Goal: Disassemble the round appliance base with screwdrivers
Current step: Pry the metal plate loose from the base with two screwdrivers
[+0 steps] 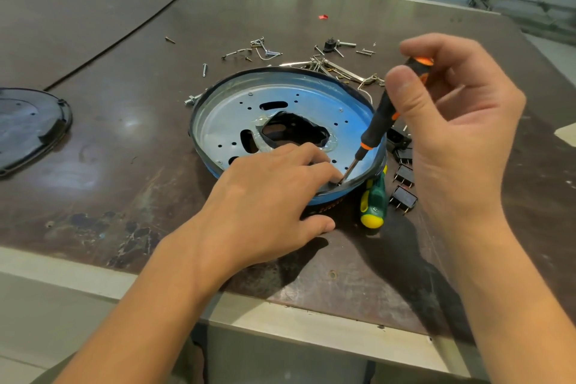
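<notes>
base: round base (224, 109) sits mid-table, open side up, blue metal plate with a ragged centre hole, black rim all round.
driver: black-orange screwdriver (377, 125) is tilted, tip down at the near-right inner rim.
left hand (268, 193): grips the near rim, fingers inside beside the tip, thumb outside against the wall.
right hand (452, 121): raised, thumb and fingers pinch the handle top, wrist coming in from the near right.
right side: tight; green-yellow screwdriver (374, 199) touches the base wall, black switches (403, 174) just beside it.
far side: loose screws and clips (268, 51) scattered close to the rim.
left side: bare table (124, 103), then a dark cover (31, 125) well apart.
near side: table edge close behind the left wrist.
</notes>
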